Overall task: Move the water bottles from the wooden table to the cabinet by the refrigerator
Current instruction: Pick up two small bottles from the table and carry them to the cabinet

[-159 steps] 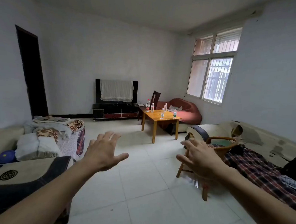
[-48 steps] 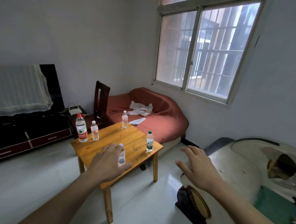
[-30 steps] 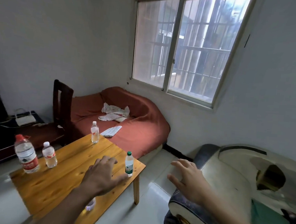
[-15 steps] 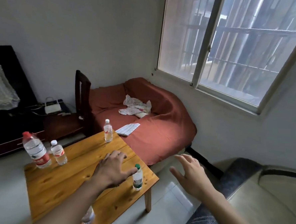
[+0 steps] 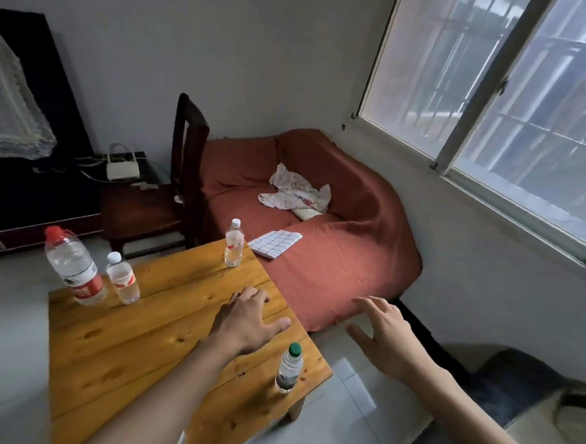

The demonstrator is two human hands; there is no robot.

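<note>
A sofa draped in a rust-red cloth (image 5: 334, 258) stands against the far side of the orange-brown wooden table (image 5: 147, 343), with a crumpled floral cloth (image 5: 295, 194) and a folded checked white cloth (image 5: 275, 244) lying on it. A dark wooden chair (image 5: 185, 167) stands at the table's far left, beside a black TV stand (image 5: 29, 188) carrying a white router (image 5: 122, 170); a lace cover (image 5: 7, 101) hangs at the left edge. A barred window (image 5: 498, 97) fills the upper right.

4 clear plastic bottles are plainly in view, all upright with caps up and long axes vertical. The large red-capped bottle with a red label (image 5: 72, 266) and the small white-capped bottle beside it (image 5: 122, 278) stand close together at the table's left far corner. Another small white-capped bottle (image 5: 233, 243) stands at the far edge near the sofa. The small green-capped bottle (image 5: 289, 367) stands at the near right corner.

The left hand (image 5: 244, 321) reaches out over the tabletop, palm down, fingers loosely spread and holding nothing, just beyond the green-capped bottle and apart from it. The right hand (image 5: 384, 333) hangs past the table's right edge above the floor, palm down, fingers spread, also holding nothing.
</note>
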